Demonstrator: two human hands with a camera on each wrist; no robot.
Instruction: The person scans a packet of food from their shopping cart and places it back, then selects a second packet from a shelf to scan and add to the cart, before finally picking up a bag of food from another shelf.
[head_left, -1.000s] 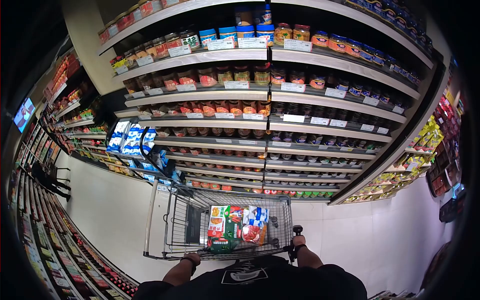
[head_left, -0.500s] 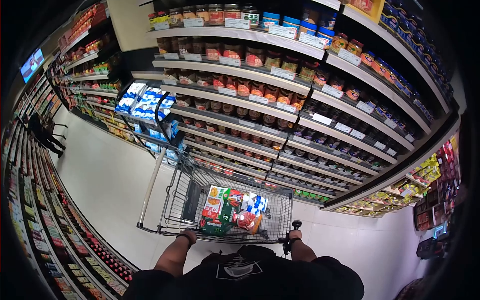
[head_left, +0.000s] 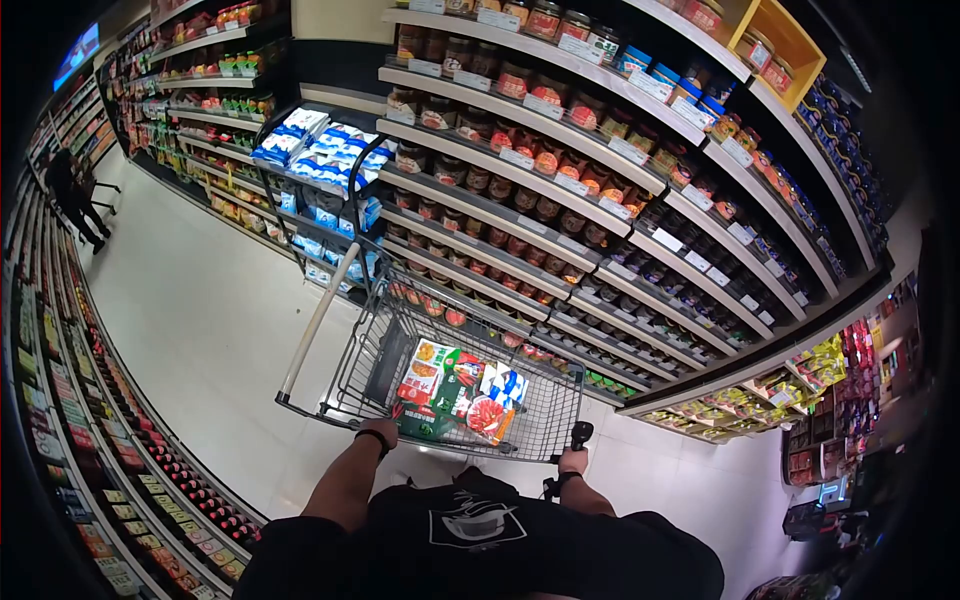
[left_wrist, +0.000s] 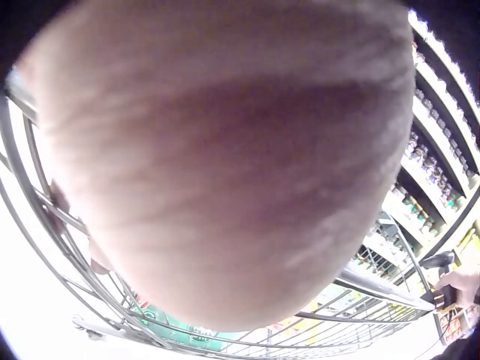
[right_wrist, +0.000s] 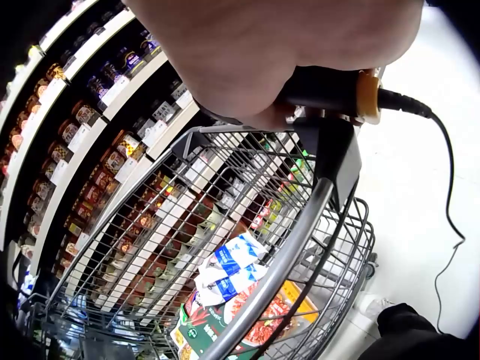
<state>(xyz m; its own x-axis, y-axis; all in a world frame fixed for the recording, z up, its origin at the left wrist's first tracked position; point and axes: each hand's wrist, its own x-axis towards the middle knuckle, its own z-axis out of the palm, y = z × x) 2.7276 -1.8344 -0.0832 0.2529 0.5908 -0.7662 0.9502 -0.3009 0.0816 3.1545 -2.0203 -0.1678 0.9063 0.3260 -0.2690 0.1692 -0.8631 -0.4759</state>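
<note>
A grey wire shopping cart (head_left: 345, 375) stands in front of the person. On its handle, the left hand (head_left: 380, 430) grips near the left part; in the left wrist view the heel of this hand (left_wrist: 225, 165) covers most of the picture. The right hand (head_left: 573, 462) grips the handle's right end, by an upright black knob (head_left: 581, 434). Above the cart's corner in the right wrist view, the right hand (right_wrist: 277, 45) is beside a black cylinder with an orange ring (right_wrist: 367, 96). Inside lie a green-and-red package (head_left: 430, 385) and a blue-and-white pack (head_left: 503, 382).
Shelves of jars (head_left: 520, 150) rise ahead and to the right. A rack of blue-and-white bags (head_left: 325, 150) stands beyond the cart's front left. More shelves (head_left: 110, 430) line the left side. Another person (head_left: 75, 195) is farther down the aisle with a cart. A cable (right_wrist: 450, 180) hangs at right.
The head view has turned left, so the jar shelves slant more and the bag rack sits farther right. The cart's handle is angled differently, with both hands still gripping it.
</note>
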